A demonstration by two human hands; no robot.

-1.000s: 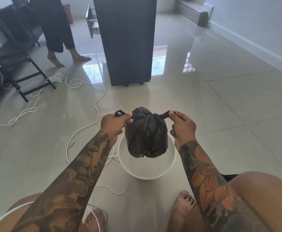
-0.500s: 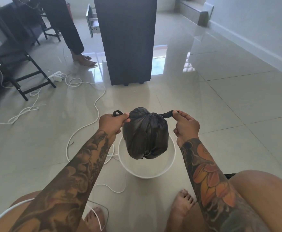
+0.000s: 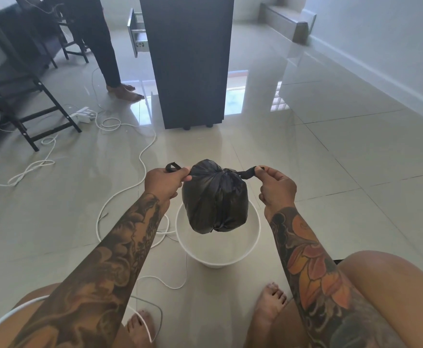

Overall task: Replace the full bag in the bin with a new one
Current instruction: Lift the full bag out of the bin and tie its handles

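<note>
Both hands, left hand (image 3: 164, 182) and right hand (image 3: 275, 188), pinch the tie handles of a knotted full black plastic bag (image 3: 215, 197) lifted above the round white plastic bin (image 3: 218, 257) at frame centre; no new liner fitted yet.

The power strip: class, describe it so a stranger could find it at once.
Look left of the dark cabinet, by the black chair frame. The power strip lies on the floor there. It is a white block, unlike the thin white cables looping from it.

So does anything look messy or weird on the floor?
Yes. A long white cable lies in loose loops across the floor, right beside the white bin and the feet. A dresser drawer is open too.
</note>
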